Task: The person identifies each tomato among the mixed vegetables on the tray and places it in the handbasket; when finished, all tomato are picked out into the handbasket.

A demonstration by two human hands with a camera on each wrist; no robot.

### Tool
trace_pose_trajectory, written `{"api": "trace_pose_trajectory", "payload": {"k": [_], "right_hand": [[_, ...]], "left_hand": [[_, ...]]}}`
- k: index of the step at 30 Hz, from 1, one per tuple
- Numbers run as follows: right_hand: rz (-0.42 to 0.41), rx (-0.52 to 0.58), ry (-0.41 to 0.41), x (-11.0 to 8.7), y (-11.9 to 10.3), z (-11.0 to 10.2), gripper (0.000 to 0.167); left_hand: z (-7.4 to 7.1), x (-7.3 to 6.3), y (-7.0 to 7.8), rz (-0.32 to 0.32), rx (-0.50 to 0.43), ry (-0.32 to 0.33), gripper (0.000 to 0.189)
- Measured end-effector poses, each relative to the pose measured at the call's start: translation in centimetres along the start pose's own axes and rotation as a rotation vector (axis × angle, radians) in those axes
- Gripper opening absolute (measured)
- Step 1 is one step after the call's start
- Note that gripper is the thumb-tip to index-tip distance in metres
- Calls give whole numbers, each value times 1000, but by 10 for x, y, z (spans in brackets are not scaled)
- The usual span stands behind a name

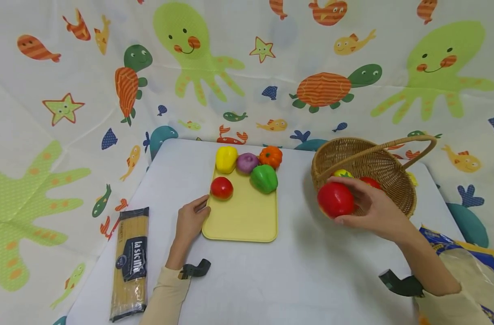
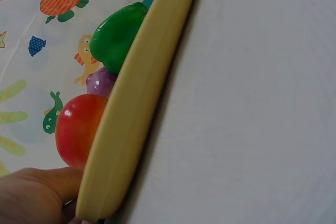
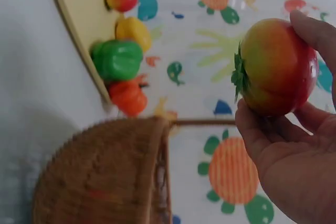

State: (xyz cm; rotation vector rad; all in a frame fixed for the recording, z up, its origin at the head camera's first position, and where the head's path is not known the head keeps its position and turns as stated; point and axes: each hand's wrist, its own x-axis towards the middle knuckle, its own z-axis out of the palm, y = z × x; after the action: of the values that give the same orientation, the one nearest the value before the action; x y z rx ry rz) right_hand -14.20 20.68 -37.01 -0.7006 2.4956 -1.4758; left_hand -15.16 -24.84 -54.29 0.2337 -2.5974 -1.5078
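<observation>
In the head view my right hand (image 1: 374, 207) holds a tomato (image 1: 335, 200) in front of the wicker basket (image 1: 324, 153). The right wrist view shows its leafy green top and the red-yellow skin of the tomato (image 3: 275, 69). My left hand (image 1: 193, 220) grips the left edge of a pale yellow tray (image 1: 242, 221). On the tray lie a round red fruit (image 1: 221, 188), a yellow pepper (image 1: 226, 159), a purple onion (image 1: 247, 163), a green pepper (image 1: 264, 178) and a small orange pumpkin (image 1: 270, 156).
Inside the basket are a yellow item with a green top (image 1: 342, 173) and a red item (image 1: 370, 182), both partly hidden. A spaghetti packet (image 1: 130, 264) lies at the left of the white table (image 1: 299, 289). A blue-and-yellow bag (image 1: 466, 271) lies at the right, partly behind the right forearm.
</observation>
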Motion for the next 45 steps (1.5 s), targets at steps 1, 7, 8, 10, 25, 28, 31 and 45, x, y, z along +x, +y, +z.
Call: {"api": "trace_pose_trajectory", "payload": {"k": [1, 7, 8, 10, 25, 28, 31, 45], "right_hand": [[1, 0, 7, -3, 2, -6, 76], [1, 64, 24, -11, 19, -39, 75], [7, 58, 32, -11, 22, -44, 76], [27, 36, 53, -13, 25, -52, 76], [168, -233, 133, 1, 47, -101, 75], [193, -287, 121, 10, 54, -107, 76], [216, -302, 101, 20, 62, -113, 76], [267, -234, -3, 61, 81, -125, 72]], "left_hand": [[0, 0, 0, -1, 0, -1, 40], [-2, 0, -1, -4, 6, 10, 40], [-2, 0, -2, -5, 8, 12, 39], [-2, 0, -2, -6, 13, 13, 39], [-2, 0, -3, 2, 5, 15, 39], [-2, 0, -3, 7, 8, 15, 39], [-1, 1, -3, 3, 8, 14, 39], [0, -1, -3, 19, 0, 9, 39]]}}
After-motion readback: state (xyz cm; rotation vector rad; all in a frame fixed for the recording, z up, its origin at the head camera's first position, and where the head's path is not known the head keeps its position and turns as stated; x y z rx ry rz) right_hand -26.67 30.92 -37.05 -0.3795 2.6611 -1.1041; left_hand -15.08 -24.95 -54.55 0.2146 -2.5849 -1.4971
